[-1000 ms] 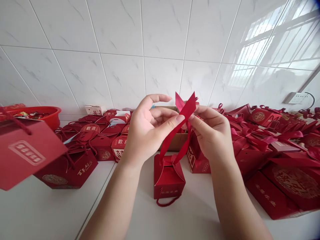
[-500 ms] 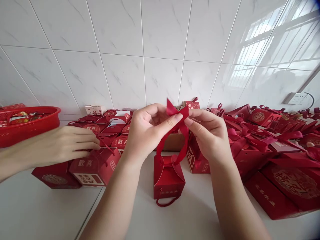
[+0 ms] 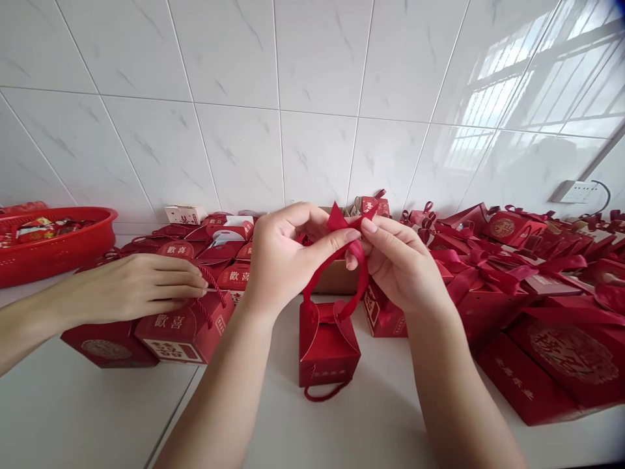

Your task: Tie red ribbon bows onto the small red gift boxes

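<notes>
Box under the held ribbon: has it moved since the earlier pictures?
No; judged against the tiled wall, the box shows no clear shift either way.

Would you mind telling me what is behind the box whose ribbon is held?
A brown cardboard box stands behind that small box; the left hand and right hand hide much of it.

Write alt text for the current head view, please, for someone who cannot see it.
A person's left hand and right hand pinch a red ribbon rising from a small box on a table. At left, another person's hand is over a second box; more red boxes sit before the tiled wall.
</notes>
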`<move>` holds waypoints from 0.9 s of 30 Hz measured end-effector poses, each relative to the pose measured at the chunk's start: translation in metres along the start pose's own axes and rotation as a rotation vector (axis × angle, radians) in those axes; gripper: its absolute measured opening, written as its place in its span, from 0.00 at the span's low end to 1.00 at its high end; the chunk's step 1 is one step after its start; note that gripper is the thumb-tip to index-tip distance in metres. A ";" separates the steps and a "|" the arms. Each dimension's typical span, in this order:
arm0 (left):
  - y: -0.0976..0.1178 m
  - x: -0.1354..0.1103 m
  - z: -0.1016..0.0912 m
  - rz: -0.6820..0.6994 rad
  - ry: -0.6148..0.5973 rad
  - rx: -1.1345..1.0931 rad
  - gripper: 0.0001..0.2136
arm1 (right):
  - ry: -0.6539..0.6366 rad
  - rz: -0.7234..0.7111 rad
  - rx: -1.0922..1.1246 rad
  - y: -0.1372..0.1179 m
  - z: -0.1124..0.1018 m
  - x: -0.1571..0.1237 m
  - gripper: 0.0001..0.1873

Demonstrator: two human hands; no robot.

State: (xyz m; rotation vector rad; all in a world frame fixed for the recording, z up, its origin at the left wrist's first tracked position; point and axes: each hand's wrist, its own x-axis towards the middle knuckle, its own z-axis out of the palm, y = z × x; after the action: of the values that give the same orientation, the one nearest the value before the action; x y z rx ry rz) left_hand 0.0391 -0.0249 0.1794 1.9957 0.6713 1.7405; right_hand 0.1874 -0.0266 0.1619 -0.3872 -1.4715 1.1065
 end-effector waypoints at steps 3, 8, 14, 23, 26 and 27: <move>-0.002 0.000 -0.001 0.012 -0.014 0.012 0.08 | -0.009 0.033 0.051 0.000 -0.003 0.001 0.07; -0.005 0.000 -0.003 0.013 -0.005 0.041 0.08 | -0.023 0.022 0.014 0.002 -0.005 0.002 0.06; -0.010 0.000 -0.005 -0.079 -0.153 -0.077 0.09 | 0.022 -0.059 -0.037 0.008 -0.006 0.003 0.06; -0.005 0.003 -0.025 -0.315 -0.552 0.124 0.11 | -0.002 -0.259 -0.280 0.000 -0.009 -0.004 0.08; -0.004 0.004 -0.031 -0.369 -0.568 0.191 0.11 | -0.067 -0.374 -0.486 -0.010 -0.012 -0.009 0.07; -0.004 0.005 -0.033 -0.387 -0.562 0.226 0.11 | -0.091 -0.411 -0.552 -0.013 -0.014 -0.010 0.06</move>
State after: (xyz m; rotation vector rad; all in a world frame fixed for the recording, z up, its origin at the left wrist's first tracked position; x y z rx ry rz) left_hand 0.0068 -0.0195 0.1854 2.1757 0.9940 0.8571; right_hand 0.2067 -0.0355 0.1644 -0.3919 -1.8314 0.3853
